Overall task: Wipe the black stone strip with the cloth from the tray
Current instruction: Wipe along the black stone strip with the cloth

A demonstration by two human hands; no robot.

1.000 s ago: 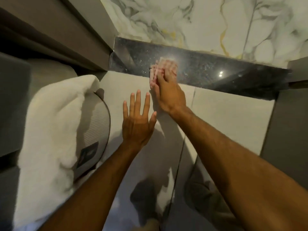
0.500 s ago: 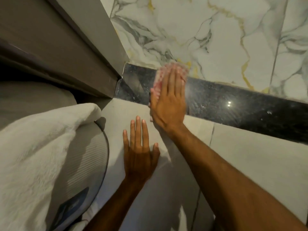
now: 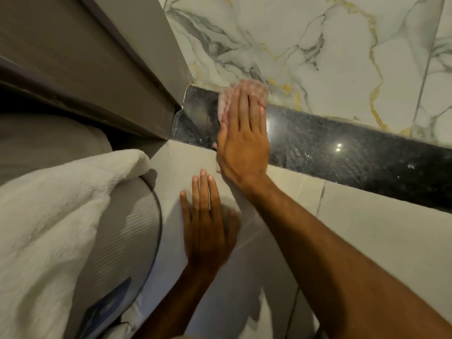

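**Right hand pressing the cloth on the black strip**

Your right hand (image 3: 243, 145) is lying flat with the fingers straight and close together, pressing the pink-and-white cloth (image 3: 241, 90) against the black stone strip (image 3: 342, 148). You are not gripping the cloth: the palm and fingers are simply spread over it, and the cloth is showing past your fingertips at the top and along the thumb side. Its upper edge is blurred, so you cannot tell whether it is resting only on the strip or also reaching onto the marble-patterned tile (image 3: 305, 45) beyond it. The heel of the hand is sitting across the near edge of the strip, over the pale grey tile (image 3: 367, 228).

Your left hand (image 3: 208, 226) is lying open and palm-down on that pale grey tile, just beside your right wrist, with the fingers extended and slightly apart and nothing under it.

The cloth is sitting near the left end of the strip, close to the corner where a grey-brown door frame (image 3: 110, 77) is meeting the stone. The strip is running off to the right, speckled and glossy, with two small light reflections on it.

On the left, a white fluffy towel (image 3: 49, 228) is draping over a ribbed grey mat (image 3: 127, 241) with a dark curved edge.
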